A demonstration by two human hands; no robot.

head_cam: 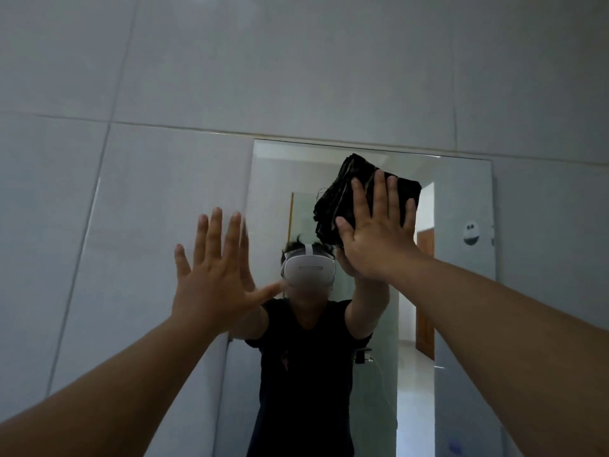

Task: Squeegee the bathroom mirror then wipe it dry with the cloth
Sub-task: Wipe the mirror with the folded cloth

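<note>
The bathroom mirror (461,291) hangs on a pale tiled wall, its top edge a little above my hands. A dark folded cloth (339,196) is pressed flat against the glass near the mirror's top by my right hand (379,232), palm on the cloth and fingers spread. My left hand (214,278) is open with fingers apart, resting flat at the mirror's left edge and the tile beside it, holding nothing. No squeegee is in view.
Large grey wall tiles (296,77) surround the mirror above and to the left. The glass reflects a person in a dark shirt wearing a white headset, a doorway and a wooden door behind. A small round sticker (470,233) sits on the mirror's right side.
</note>
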